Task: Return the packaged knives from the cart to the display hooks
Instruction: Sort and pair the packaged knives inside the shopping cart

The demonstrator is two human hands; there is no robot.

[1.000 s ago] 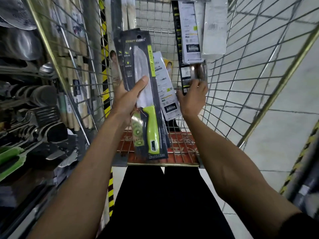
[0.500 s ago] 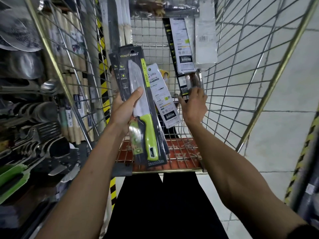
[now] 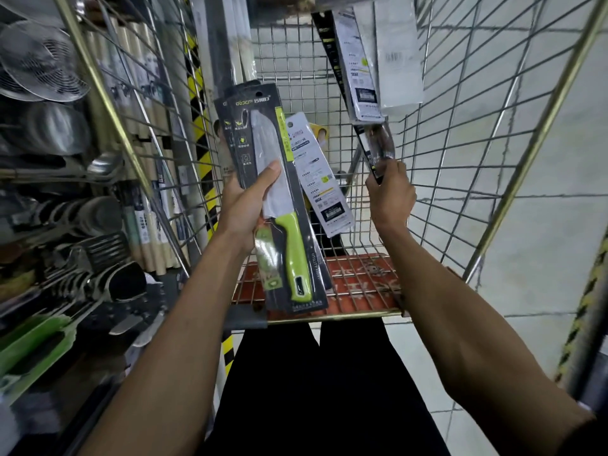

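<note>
– Right hand [image 3: 391, 196] has shifted slightly toward the cart's [image 3: 362, 314] right wall, fingers pinching a dark knife pack [image 3: 378, 149] standing inside.
– And the left hand [image 3: 245, 205]?
– Hardly moved: it grips the green-handled packaged knife [image 3: 283, 209], upright above the cart's near edge.

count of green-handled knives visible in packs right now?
1: the green-handled knife in the front black blister pack, gripped by the left hand. More may hide in the black cards stacked behind it.
</note>
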